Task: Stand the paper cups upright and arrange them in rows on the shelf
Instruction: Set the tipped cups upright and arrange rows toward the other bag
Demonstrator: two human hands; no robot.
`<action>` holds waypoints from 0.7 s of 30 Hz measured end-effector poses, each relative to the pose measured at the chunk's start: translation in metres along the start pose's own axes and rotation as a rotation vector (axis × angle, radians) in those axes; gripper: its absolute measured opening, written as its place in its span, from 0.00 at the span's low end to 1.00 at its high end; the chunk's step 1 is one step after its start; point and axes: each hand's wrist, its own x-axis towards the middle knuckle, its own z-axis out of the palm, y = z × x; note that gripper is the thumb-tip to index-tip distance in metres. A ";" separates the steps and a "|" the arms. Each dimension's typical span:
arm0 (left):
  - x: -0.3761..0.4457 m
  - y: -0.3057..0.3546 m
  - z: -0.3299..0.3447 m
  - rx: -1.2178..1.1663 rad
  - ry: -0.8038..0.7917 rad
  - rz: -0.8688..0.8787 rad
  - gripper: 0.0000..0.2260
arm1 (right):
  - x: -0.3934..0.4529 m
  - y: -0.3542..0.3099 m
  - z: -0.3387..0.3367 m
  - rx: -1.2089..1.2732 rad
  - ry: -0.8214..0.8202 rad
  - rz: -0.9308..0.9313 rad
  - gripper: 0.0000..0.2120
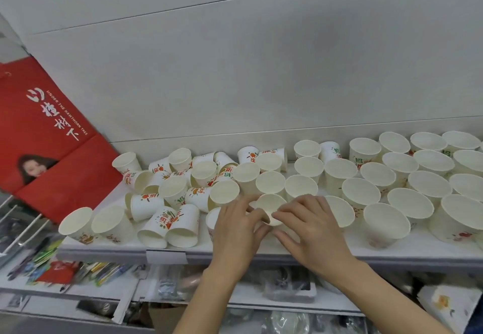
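Note:
Both hands meet on one white paper cup (270,203) near the front of the white shelf (287,251). My left hand (236,226) grips its left side and my right hand (311,225) holds its right rim. The cup's mouth faces up. To the right, several upright cups (407,177) stand in rows. To the left lies a jumbled pile of tipped cups (172,192) with red and green print; some of them stand upright.
A red paper bag (44,135) leans at the shelf's left end. A grey panelled wall (261,72) backs the shelf. Below the shelf edge a lower shelf (78,279) holds pens, packets and plastic-wrapped goods.

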 end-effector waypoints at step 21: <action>-0.014 -0.075 -0.056 0.100 -0.223 0.046 0.25 | -0.004 -0.114 0.038 0.009 0.117 0.381 0.06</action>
